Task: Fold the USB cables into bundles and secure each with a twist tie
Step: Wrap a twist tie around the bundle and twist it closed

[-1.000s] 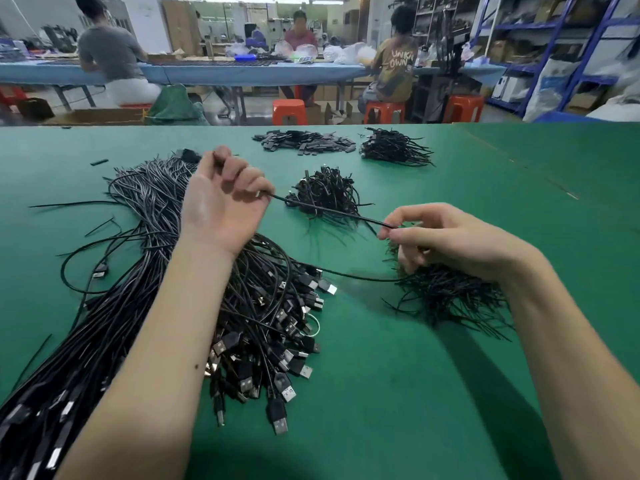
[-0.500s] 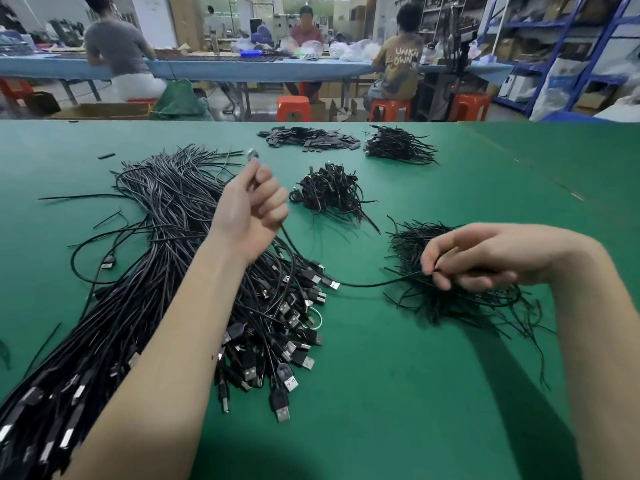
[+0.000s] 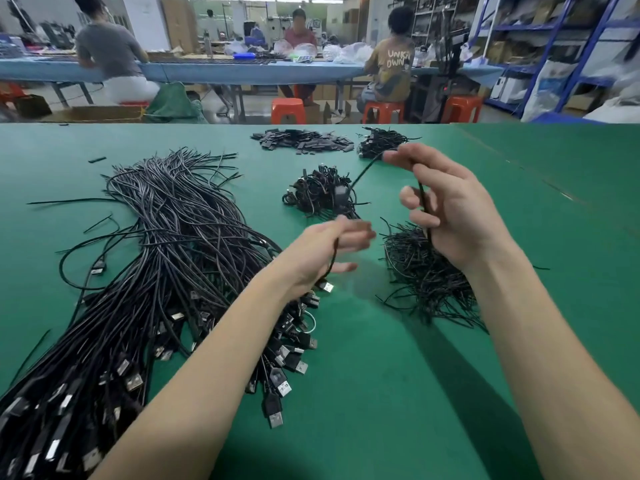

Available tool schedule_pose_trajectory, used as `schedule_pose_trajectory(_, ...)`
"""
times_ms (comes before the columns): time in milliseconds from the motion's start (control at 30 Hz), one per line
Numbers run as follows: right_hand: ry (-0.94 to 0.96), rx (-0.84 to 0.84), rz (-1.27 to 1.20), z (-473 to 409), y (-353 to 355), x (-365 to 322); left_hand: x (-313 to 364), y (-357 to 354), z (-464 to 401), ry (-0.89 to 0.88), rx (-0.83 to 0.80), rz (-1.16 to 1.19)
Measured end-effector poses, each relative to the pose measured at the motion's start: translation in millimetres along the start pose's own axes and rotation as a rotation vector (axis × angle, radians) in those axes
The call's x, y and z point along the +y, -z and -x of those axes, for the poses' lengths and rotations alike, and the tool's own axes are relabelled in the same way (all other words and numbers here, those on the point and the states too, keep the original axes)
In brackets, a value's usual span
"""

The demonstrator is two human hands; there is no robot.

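A big heap of loose black USB cables [image 3: 166, 258] covers the left of the green table [image 3: 398, 393]. My left hand [image 3: 325, 251], blurred, grips one black cable [image 3: 363, 171] near its USB plug, which hangs below the palm. The cable runs up to my right hand [image 3: 446, 206], raised above the twist tie pile [image 3: 426, 282]. That hand holds the cable between thumb and index finger, and a black strand crosses its palm. A small heap of tied bundles [image 3: 320, 192] lies behind my left hand.
At the table's far edge lie a pile of flat black pieces [image 3: 301, 140] and another cable bundle heap [image 3: 379, 142]. Beyond it, people sit on orange stools [image 3: 287, 110] at a blue bench. Blue shelving [image 3: 571, 46] stands at the right.
My right hand rose from the twist tie pile and moved up and away. My left hand dropped from above the cable heap toward the middle, bringing the cable with it.
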State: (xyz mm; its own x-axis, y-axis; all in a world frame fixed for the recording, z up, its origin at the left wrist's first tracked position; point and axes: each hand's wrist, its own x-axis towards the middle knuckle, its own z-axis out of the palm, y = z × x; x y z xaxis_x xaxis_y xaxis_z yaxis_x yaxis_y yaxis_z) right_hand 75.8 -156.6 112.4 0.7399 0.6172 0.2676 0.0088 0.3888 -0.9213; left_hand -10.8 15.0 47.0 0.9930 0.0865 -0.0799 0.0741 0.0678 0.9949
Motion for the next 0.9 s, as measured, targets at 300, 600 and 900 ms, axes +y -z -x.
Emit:
schedule_pose_trajectory(300, -0.014, 0.205, -0.109, -4.7, -3.4, 7.4, -0.5, 32.4, 17.7, -0.012, -0.486, 0.069)
schedule_pose_trajectory(600, 0.000, -0.167, -0.022, 2.5, 0.7, 1.5, -0.9, 21.0, 5.1, -0.044, 0.000, 0.196)
schedule_pose_trajectory(900, -0.627, -0.812, 0.482, 9.9, -0.7, 28.5, 22.5, 32.8, 16.0, -0.210, -0.069, 0.766)
